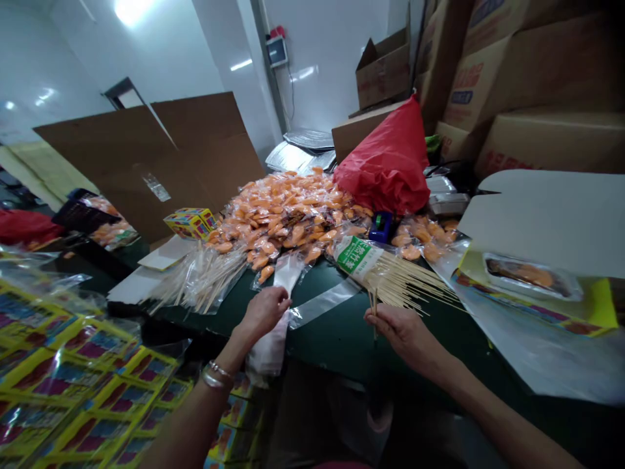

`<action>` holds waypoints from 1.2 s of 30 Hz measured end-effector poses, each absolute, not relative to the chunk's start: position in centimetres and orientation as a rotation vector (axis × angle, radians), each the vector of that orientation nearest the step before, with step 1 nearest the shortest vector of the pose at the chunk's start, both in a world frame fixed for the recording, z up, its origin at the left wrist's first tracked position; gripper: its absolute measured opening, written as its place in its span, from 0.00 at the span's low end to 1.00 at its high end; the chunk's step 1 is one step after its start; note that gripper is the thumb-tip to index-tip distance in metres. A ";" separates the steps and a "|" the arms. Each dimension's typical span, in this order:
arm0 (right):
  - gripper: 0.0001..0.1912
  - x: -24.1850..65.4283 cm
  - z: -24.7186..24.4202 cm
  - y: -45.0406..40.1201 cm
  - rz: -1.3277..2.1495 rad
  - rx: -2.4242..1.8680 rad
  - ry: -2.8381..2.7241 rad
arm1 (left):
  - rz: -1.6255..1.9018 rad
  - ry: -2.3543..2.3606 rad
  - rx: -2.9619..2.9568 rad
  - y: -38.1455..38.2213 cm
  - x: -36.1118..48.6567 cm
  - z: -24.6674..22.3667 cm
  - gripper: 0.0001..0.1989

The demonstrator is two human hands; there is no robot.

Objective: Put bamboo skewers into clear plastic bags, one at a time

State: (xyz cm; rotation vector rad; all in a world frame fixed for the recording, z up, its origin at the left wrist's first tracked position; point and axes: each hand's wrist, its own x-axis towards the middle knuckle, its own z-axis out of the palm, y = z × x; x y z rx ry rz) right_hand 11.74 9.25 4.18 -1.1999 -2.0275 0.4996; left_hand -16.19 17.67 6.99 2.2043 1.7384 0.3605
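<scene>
My left hand (266, 309) has its fingers closed on a clear plastic sleeve (273, 348) that hangs over the table's front edge. My right hand (398, 326) pinches a few short wooden sticks (374, 312), held upright. Beyond it, long bamboo skewers (410, 280) fan out of a bag with a green and white label (359, 256). A flat clear sleeve (325, 303) lies between my hands. Behind them rises a heap of orange pieces in clear wrappers (288, 221). Left of the heap, more sticks (200, 277) lie in clear plastic.
Yellow printed packs (83, 391) fill the lower left. A red bag (390, 159) and a blue object (381, 227) stand behind. At right, an open yellow box (596, 306) bears a packed tray (532, 277). Cardboard boxes (551, 137) are stacked at the back right.
</scene>
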 end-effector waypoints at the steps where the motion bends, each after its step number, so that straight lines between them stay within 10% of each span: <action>1: 0.16 11.8 4.1 9.3 0.504 -1.195 -2.028 | 0.271 1.791 2.205 18.4 -17.1 6.3 0.07; 15: 0.20 10.9 4.2 9.3 0.460 -1.173 -2.081 | 0.512 1.509 1.640 14.8 -15.8 4.3 0.05; 20: 0.14 10.8 4.2 7.0 0.699 -1.311 -2.192 | 0.648 1.322 1.035 12.3 -15.4 2.3 0.20; 36: 0.16 7.4 1.5 6.0 0.864 -1.284 -2.136 | 0.413 1.514 1.596 14.7 -15.3 4.0 0.04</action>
